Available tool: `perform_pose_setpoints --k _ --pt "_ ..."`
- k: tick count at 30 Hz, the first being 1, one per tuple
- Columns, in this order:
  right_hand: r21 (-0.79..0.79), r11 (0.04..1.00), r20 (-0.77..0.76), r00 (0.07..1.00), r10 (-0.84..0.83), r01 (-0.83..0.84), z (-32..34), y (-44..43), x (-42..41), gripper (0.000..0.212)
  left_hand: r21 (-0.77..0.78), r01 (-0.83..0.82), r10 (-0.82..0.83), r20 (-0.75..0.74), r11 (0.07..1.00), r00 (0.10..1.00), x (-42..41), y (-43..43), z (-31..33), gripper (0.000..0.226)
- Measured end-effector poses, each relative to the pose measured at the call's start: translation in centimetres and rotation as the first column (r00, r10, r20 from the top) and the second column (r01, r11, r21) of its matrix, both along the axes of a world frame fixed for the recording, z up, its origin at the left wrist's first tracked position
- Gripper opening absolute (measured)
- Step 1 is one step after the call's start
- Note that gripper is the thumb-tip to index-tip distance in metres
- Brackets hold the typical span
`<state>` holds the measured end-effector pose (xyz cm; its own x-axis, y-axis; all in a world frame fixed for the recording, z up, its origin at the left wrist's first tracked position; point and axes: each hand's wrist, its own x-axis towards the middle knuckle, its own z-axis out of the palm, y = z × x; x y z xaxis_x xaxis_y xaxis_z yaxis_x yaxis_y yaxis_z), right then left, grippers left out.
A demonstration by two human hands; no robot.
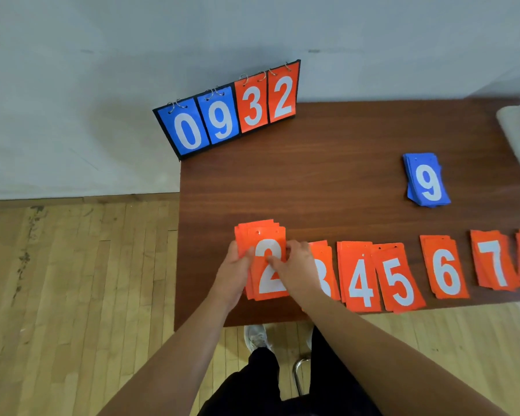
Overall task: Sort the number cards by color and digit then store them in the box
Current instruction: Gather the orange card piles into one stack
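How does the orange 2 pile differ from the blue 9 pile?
The orange 2 pile is held by the left hand and right hand; the blue 9 pile lies untouched. The orange 2 pile sits nearer the person; the blue 9 pile lies farther back, rightward. Both are uneven stacks showing white digits.

I'd call this a sports hall or gym. Left of my fingers [246, 254] and behind them, nearer me, runs a floor [72, 280] of pale, scuffed wooden strips, meeting a plain painted wall [102, 85] at a low wooden skirting [72, 200]. Beyond my fingers, at the far corner of the brown table [327, 163], stands a flip scoreboard [231, 112] with ringed number leaves.
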<state>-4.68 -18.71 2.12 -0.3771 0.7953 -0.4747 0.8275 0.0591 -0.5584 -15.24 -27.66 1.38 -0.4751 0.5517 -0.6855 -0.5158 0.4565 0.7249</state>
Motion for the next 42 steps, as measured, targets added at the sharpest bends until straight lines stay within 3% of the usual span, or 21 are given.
perform_pose_setpoints --k 3,6,10,15,17,19,22,24,27,29,31,33,37,40,42 --pt "-0.038 0.999 -0.006 1.0 0.004 -0.004 0.1 0.7 1.4 0.053 -0.014 0.123 -0.124 -0.069 0.992 0.99 0.5 0.9 -0.4 0.034" --pt "0.063 0.997 0.071 0.996 -0.057 0.053 -0.7 1.9 4.0 0.043 -0.087 0.125 -0.133 -0.095 0.988 0.987 0.5 1.5 -0.8 0.035" --pt "0.187 0.973 0.4 0.915 0.049 -0.133 -2.5 2.2 6.8 0.037 -0.13 0.11 -0.122 -0.088 0.985 0.989 0.2 1.6 -1.4 0.034" --pt "0.222 0.928 0.43 0.884 0.181 -0.298 -3.8 0.1 5.8 0.05 -0.167 0.066 -0.083 -0.101 0.984 0.991 -0.4 1.2 -2.1 0.038" --pt "0.221 0.942 0.438 0.889 0.134 -0.252 -3.8 -0.3 5.0 0.055 -0.191 0.055 -0.076 -0.103 0.98 0.992 -0.8 0.9 -2.3 0.036" --pt "0.171 0.981 0.444 0.896 0.005 -0.09 -3.5 -0.1 4.1 0.066 -0.208 0.038 -0.061 -0.109 0.977 0.992 -1.2 0.5 -2.4 0.034" --pt "0.022 0.996 0.471 0.878 -0.087 0.087 -3.0 0.9 2.7 0.061 -0.242 0.006 -0.039 -0.132 0.97 0.99 -1.7 -0.1 -2.6 0.04" --pt "-0.067 0.991 0.449 0.89 -0.075 0.117 -3.4 1.5 2.3 0.055 -0.248 -0.023 -0.011 -0.135 0.968 0.991 -2.0 -0.5 -2.7 0.042" --pt "-0.138 0.986 0.269 0.961 -0.057 0.097 -3.6 2.2 2.3 0.039 -0.26 -0.05 0.009 -0.156 0.964 0.988 -2.1 -0.7 -2.8 0.038" --pt "-0.245 0.946 0.092 0.977 -0.194 0.211 -2.4 3.1 2.5 0.034 -0.272 -0.042 -0.007 -0.177 0.961 0.984 -2.2 -0.5 -2.7 0.039" --pt "-0.413 0.859 -0.056 0.933 -0.355 0.302 -1.0 3.8 2.6 0.035 -0.275 -0.011 -0.036 -0.167 0.961 0.985 -2.1 -0.2 -2.4 0.043" --pt "-0.498 0.821 -0.131 0.911 -0.391 0.281 0.2 4.1 2.6 0.039 -0.234 0.015 -0.044 -0.117 0.972 0.992 -1.8 0.2 -2.0 0.045" --pt "-0.369 0.897 -0.11 0.947 -0.301 0.243 0.8 3.8 2.4 0.037 -0.068 0.033 -0.03 0.04 0.997 0.999 -0.4 1.7 -1.0 0.035" --pt "-0.145 0.973 -0.067 0.98 -0.188 0.177 0.3 3.2 2.7 0.039 0.028 0.085 -0.086 0.043 0.996 0.995 1.1 3.0 -0.8 0.029" --pt "-0.109 0.982 -0.045 0.986 -0.158 0.152 0.0 2.8 3.2 0.044 0.064 0.154 -0.156 0.023 0.986 0.988 2.0 3.7 -0.7 0.041"
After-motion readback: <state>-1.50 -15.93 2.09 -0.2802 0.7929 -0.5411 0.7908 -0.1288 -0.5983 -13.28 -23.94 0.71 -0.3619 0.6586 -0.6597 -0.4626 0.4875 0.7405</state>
